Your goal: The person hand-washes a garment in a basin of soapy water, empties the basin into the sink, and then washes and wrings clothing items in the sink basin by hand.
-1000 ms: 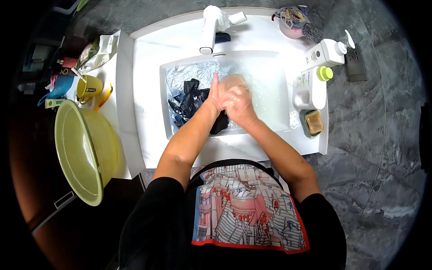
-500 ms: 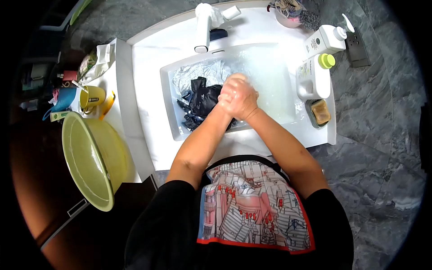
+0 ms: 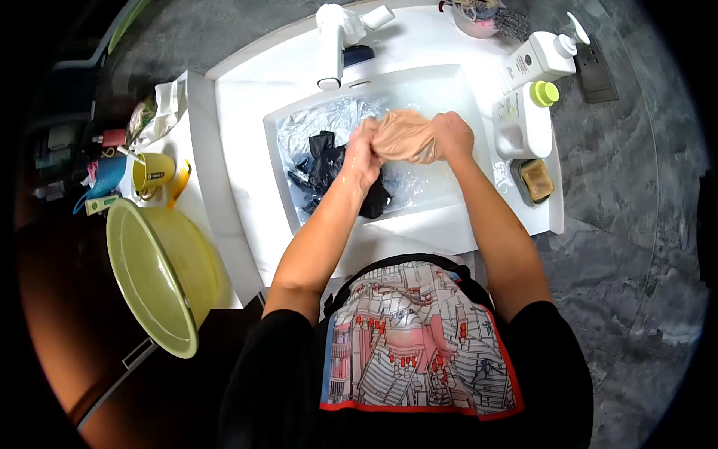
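A wet peach-coloured cloth (image 3: 405,136) is stretched between my two hands above the sink (image 3: 282,196). My left hand (image 3: 363,154) grips its left end, with water running down the wrist. On the other end, my right hand (image 3: 454,136) is closed in a fist. Which garment the cloth is, I cannot tell. Dark clothes (image 3: 327,168) lie in the water under and beside my left hand. Behind them a light grey garment (image 3: 321,120) floats in the sink's left part.
A white faucet (image 3: 331,56) stands behind the sink. On the right are a pump bottle (image 3: 537,60), a detergent bottle with a green cap (image 3: 526,123) and a soap bar (image 3: 536,180) in a dish. A green basin (image 3: 161,277) leans at the left beside a yellow mug (image 3: 155,170).
My hands were clasped together over the sink. They have moved apart, left and right, and the peach cloth now shows spread between them.
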`<control>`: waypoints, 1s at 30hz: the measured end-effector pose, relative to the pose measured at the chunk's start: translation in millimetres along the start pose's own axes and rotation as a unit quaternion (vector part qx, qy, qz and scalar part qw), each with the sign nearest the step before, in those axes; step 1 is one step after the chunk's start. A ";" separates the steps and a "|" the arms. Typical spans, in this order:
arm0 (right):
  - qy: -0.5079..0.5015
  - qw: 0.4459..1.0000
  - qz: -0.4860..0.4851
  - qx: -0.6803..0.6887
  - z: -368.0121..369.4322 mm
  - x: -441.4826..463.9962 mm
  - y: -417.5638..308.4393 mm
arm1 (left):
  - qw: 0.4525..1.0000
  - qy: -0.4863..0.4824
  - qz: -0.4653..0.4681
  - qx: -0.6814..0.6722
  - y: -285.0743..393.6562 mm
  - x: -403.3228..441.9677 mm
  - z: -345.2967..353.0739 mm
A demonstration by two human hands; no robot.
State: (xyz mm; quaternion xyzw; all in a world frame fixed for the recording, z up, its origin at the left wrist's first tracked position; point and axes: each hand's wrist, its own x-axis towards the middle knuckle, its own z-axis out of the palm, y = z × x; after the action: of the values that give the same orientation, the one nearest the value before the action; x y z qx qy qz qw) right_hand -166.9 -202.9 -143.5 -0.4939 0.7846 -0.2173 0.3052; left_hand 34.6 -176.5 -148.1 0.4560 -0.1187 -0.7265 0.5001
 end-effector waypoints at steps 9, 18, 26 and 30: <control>-0.159 0.916 -0.246 -0.274 22.1 -30.4 27.1 | 0.452 0.040 0.204 0.867 -37.7 24.0 -16.8; -0.127 0.947 -0.021 0.293 47.4 -18.6 -9.3 | 0.968 0.017 -0.197 0.156 11.9 16.3 20.4; -0.122 0.789 -0.540 0.266 -14.8 -106.8 -86.6 | 0.950 -0.310 -0.018 0.035 5.7 5.2 5.5; -0.133 0.759 -0.589 0.243 -7.5 -118.9 -86.0 | 0.754 -0.172 0.378 0.508 21.0 -39.0 42.0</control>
State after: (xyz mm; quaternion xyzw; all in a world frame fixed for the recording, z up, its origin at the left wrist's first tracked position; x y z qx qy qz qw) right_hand -78.2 -130.6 -51.4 -0.7918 0.2111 -0.4702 0.3279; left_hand 18.0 -165.8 -90.3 0.4283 -0.7175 -0.3771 0.3995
